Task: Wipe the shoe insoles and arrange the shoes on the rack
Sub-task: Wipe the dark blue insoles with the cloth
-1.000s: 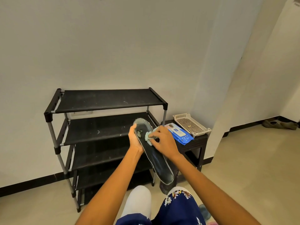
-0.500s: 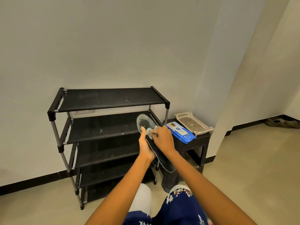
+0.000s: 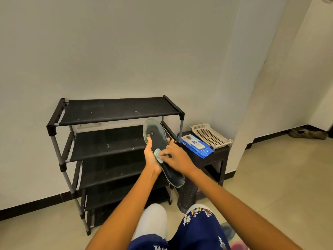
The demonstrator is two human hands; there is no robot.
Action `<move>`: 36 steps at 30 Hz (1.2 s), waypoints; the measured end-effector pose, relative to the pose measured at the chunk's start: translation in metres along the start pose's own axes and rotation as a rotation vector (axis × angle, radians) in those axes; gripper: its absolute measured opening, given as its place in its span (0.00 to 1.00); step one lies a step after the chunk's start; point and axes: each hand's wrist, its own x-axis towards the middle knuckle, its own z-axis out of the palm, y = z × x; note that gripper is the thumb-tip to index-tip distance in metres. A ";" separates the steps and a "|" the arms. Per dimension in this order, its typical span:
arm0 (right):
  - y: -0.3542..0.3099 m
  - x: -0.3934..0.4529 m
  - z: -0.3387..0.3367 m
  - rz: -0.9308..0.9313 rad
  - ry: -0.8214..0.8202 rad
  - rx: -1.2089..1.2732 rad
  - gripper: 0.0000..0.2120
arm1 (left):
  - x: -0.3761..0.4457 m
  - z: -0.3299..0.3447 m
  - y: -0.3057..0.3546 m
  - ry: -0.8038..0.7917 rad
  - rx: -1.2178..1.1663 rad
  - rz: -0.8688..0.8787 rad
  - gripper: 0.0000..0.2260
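The left hand (image 3: 151,156) holds a dark insole (image 3: 158,150) from its left edge, thumb lying up along the face and the other fingers wrapped behind, so the grasp is closed around it. The insole is raised in front of the black shoe rack (image 3: 115,112), tilted with its rounded toe end up toward the second shelf and its heel end down toward the person. The right hand (image 3: 177,156) pinches a small pale green wipe (image 3: 158,153) in curled fingers (image 3: 166,153) and presses it on the middle of the insole. Right of the rack, a dark side counter (image 3: 219,156) carries a blue pack of wipes (image 3: 197,145) and a beige perforated tray (image 3: 210,135).
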 end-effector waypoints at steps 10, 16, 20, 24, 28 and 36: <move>-0.005 0.011 -0.003 0.108 0.073 0.093 0.06 | -0.006 0.013 -0.010 0.016 0.033 0.029 0.27; 0.023 -0.002 -0.002 0.282 0.225 0.264 0.07 | -0.001 0.021 0.002 -0.045 -0.024 0.000 0.34; 0.027 -0.001 0.005 0.357 0.287 0.306 0.09 | -0.017 0.019 -0.025 -0.019 0.069 -0.091 0.30; 0.021 0.001 0.012 0.299 0.295 0.171 0.08 | -0.022 0.018 -0.038 -0.022 -0.026 -0.097 0.30; 0.013 -0.014 0.016 0.012 0.211 -0.076 0.06 | -0.008 0.002 -0.017 -0.016 -0.025 -0.082 0.32; 0.028 -0.001 0.001 0.113 0.271 -0.254 0.06 | -0.012 0.014 -0.022 0.005 0.057 -0.066 0.28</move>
